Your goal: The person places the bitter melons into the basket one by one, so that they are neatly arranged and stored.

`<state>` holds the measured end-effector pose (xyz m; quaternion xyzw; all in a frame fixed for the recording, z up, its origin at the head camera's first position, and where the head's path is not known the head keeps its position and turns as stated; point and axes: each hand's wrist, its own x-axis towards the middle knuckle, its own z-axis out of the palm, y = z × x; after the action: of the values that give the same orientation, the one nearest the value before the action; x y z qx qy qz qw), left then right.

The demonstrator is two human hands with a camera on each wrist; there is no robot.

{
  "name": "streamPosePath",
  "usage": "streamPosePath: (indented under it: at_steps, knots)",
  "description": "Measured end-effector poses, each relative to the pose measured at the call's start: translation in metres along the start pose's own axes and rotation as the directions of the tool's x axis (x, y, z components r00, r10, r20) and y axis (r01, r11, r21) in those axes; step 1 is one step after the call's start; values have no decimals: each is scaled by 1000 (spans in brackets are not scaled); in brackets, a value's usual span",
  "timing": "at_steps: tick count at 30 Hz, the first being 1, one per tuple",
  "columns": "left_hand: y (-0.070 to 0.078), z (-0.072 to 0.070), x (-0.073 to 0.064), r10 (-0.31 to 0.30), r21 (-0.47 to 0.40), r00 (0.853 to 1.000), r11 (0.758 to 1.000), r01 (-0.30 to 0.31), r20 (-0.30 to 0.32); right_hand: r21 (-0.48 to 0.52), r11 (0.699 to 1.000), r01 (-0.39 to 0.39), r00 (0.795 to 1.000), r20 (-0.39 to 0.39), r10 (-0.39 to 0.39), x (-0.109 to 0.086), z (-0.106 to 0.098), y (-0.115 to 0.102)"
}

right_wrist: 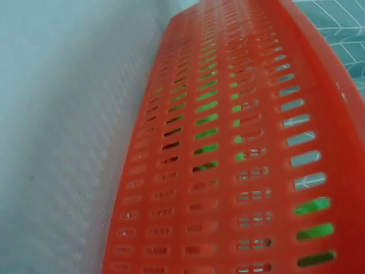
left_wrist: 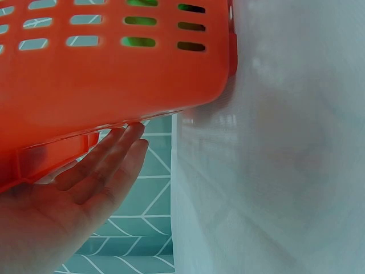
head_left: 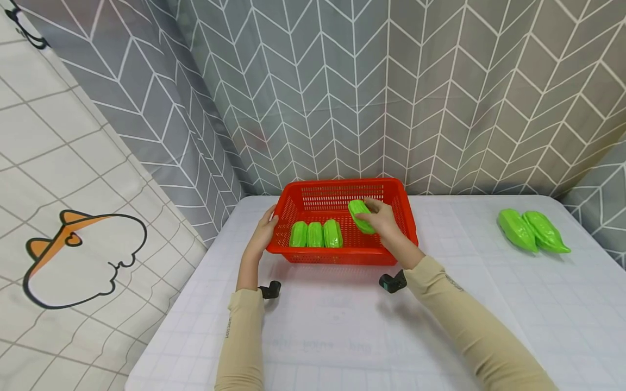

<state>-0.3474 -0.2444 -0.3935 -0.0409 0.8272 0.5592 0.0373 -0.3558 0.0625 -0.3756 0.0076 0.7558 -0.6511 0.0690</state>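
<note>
Green pod (head_left: 361, 216) pinched in the right hand (head_left: 381, 217), within the rim of a red basket (head_left: 337, 256)

Nearest, two beige sleeves (head_left: 243, 336) reach forward over the white worktop (head_left: 303, 353). Small black devices (head_left: 393, 282) sit at both wrists.

Beyond them, the basket stands mid-length along the worktop, close to its far edge. Its slotted front wall stands between the right wrist camera and the contents, so that view shows only bits of green through the slots. The right forearm crosses the basket's front right corner.

Inside, three more pods (head_left: 315, 235) lie side by side in the left half, behind the front wall, which hides their near ends. The held pod is in the right half, well apart from those three and tilted, its far end leaning left. Whether it touches the basket floor cannot be told.

The two hands are apart. The left hand (head_left: 264, 231) is at the basket's left side, fingers fairly straight against the rim.

Towards the worktop's far right corner, well apart from the basket, lie two loose pods (head_left: 517, 230), touching, their pointed ends towards the near right. A grey zigzag curtain (head_left: 332, 98) hangs behind the far edge; a white gridded sheet (head_left: 49, 125) with a cartoon drawing (head_left: 73, 239) is beyond the left edge.
</note>
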Motion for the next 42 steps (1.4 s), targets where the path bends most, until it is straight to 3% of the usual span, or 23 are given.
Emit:
streamPosePath:
  at_steps: [3, 27, 33, 42]
  knots:
    - [-12, 0, 8, 23, 8, 1000, 1000, -23, -21, -11, 1000, -12, 1000, 4, 12, 1, 4, -2]
    - [-11, -1, 9, 23, 20, 1000, 1000, -23, -19, -245, 963, -114, 984, 105, 144, 9, 16, 2]
    - [-3, -2, 6, -7, -11, 1000, 1000, 7, -2, -321, 943, -92, 980, 137, 142, 9, 18, 2]
    - [24, 0, -19, -5, 18, 1000, 1000, 4, 16, -358, 929, -96, 975, 155, 161, 6, 20, 1]
